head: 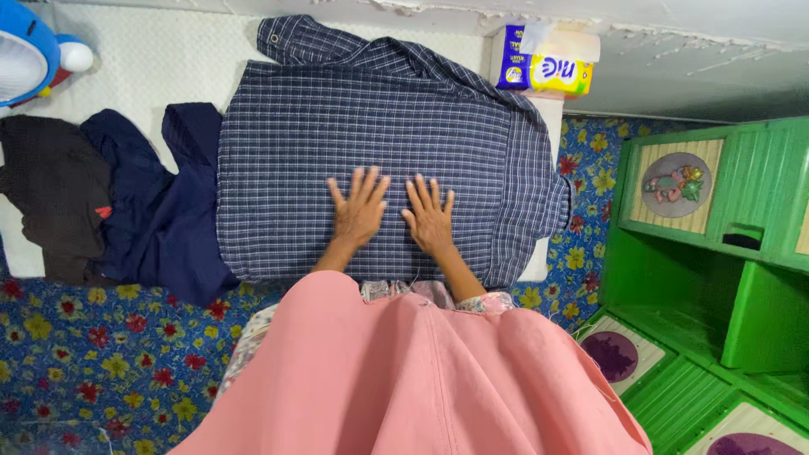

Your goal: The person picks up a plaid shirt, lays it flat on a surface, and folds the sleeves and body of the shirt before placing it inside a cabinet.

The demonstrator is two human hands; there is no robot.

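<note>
A dark blue checked shirt (pixel 337 126) lies spread flat on a white padded surface (pixel 152 59), collar toward the right. My left hand (pixel 358 211) rests flat on the shirt's near middle, fingers apart. Close beside it, my right hand (pixel 428 217) also presses palm-down on the cloth with fingers spread. Neither hand holds anything. A pink garment (pixel 404 379) that I wear fills the bottom of the view and hides my forearms.
A plain navy garment (pixel 160 211) and a black one (pixel 55 185) lie left of the shirt. A tissue pack (pixel 543 67) stands at the back right. A blue toy (pixel 29 50) sits far left. Green shelving (pixel 716 253) stands right, floral flooring (pixel 101 354) below.
</note>
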